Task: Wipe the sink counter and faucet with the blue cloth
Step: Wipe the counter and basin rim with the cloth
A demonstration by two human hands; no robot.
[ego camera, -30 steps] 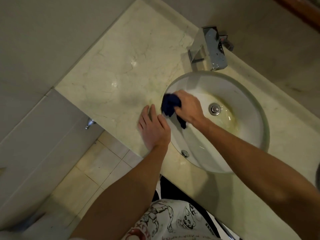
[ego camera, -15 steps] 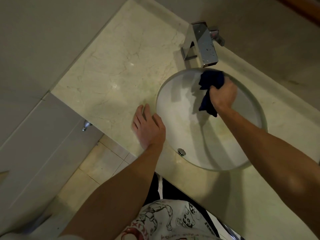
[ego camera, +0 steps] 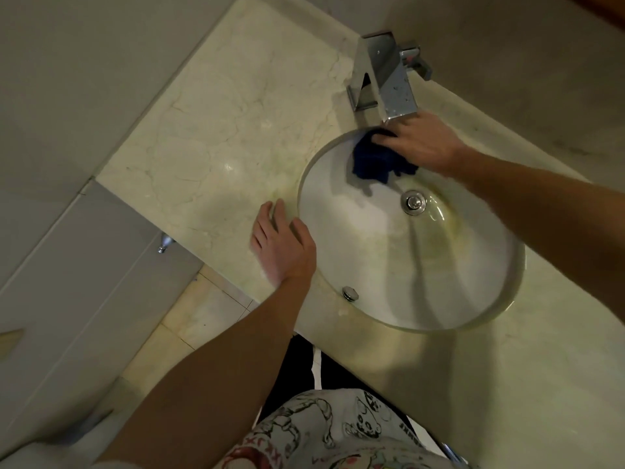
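- The right hand [ego camera: 419, 143] presses a bunched blue cloth [ego camera: 375, 160] against the far inner wall of the sink [ego camera: 406, 265], just under the spout of the faucet [ego camera: 389, 79]. Its fingers lie over the top of the wad; how tightly they curl into it cannot be told from this angle.
- The cloth is crumpled rather than spread flat — likely so that it fills the palm and follows the curve of the bowl. A loose corner hangs down toward the drain [ego camera: 413, 202].
- The left hand [ego camera: 282, 245] lies flat on the counter [ego camera: 220, 130], fingers straight and holding nothing, right at the near left rim of the basin. It looks like a brace that takes the person's weight during the reach across the bowl.
- The faucet's chrome shows water spots, so I judge it not yet wiped; the cloth sits close below it, well placed for a move up onto the spout.
- A yellowish stain rings the bowl around the drain, and an overflow cap [ego camera: 350, 293] sits on the near wall.
- The broad marble to the left lies well apart from the cloth — that stretch probably remains to be done.
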